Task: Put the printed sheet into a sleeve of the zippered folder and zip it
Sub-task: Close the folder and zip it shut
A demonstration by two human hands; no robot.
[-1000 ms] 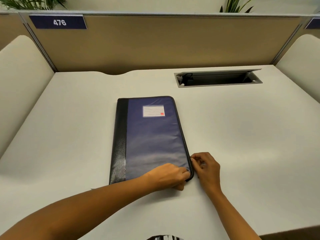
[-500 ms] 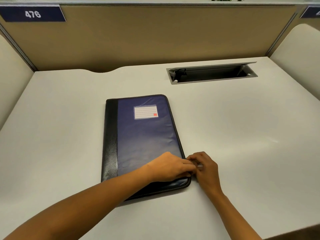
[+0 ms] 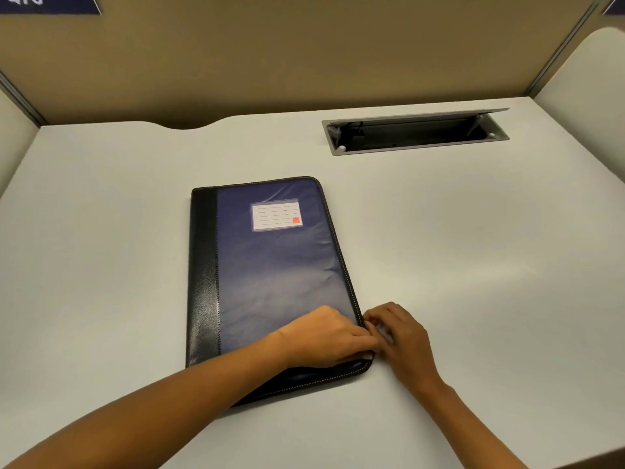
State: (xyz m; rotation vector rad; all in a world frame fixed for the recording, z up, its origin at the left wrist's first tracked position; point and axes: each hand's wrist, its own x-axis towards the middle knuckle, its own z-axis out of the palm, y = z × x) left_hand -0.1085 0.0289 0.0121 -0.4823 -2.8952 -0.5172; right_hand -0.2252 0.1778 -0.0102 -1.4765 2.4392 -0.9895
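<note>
Item: zippered folder (image 3: 270, 275), blue cover w/ black spine strip on its left, closed, lying flat near centre of white tabletop (image 3: 473, 265). White lined label (image 3: 276, 215) w/ small red square on upper cover. Printed sheet not visible.

Left hand (image 3: 324, 336): palm down on the folder's near right corner, fingers curled at the right edge (pressing or pinching, cannot tell which).

Right hand (image 3: 397, 330): on the tabletop just beside the same edge, fingertips bunched against the zipper line, touching the left hand's fingers; the zip pull itself is hidden, so what it grips cannot be told.

Also: open cable tray (image 3: 416, 133), far right, well apart from folder. Tan partition (image 3: 304, 52) behind; number plate (image 3: 47, 3), top left, partly cut off.
</note>
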